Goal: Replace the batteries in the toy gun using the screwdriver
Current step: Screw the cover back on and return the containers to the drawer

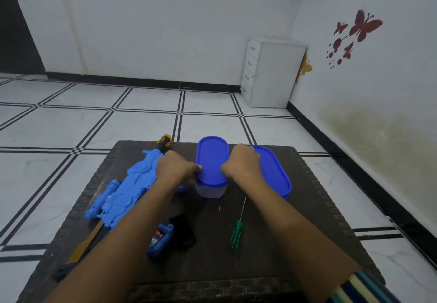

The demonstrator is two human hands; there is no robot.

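**A:** What sits closest to you?

**B:** My own two forearms, the right one in a striped sleeve [364,286]. They reach out over the near edge of a dark woven table [236,267].

**A:** And the toy gun?

**B:** The bright blue plastic toy gun [132,189] lies flat on the table's left side, partly under my left forearm. Its open battery compartment [162,239] is at the end nearest me, with what look like batteries inside.

**A:** The screwdriver?

**B:** The thin green-handled screwdriver [236,234] lies to the right of that compartment, apart from it, with its tip pointing away from me. Neither hand touches it. Between the two lies a flat black object [183,230]; I cannot tell what it is.

**A:** What are your hands doing?

**B:** Both grip the blue oval lid [211,160] of a translucent plastic tub [210,191]. My left hand [176,168] has its fingers curled and its thumb on the left rim. My right hand [241,163] curls over the right rim.

**A:** What lies further out?

**B:** A second blue oval lid [274,170] sits just to the right, behind my right hand. A black-and-yellow tool handle [164,142] pokes out at the table's far edge, beyond the gun. A yellowish wooden strip [87,243] lies under the gun. Past the table there is a white tiled floor with black lines [118,123]. A white chest of drawers [272,75] stands in the corner, and red butterfly stickers [361,26] are on the wall.
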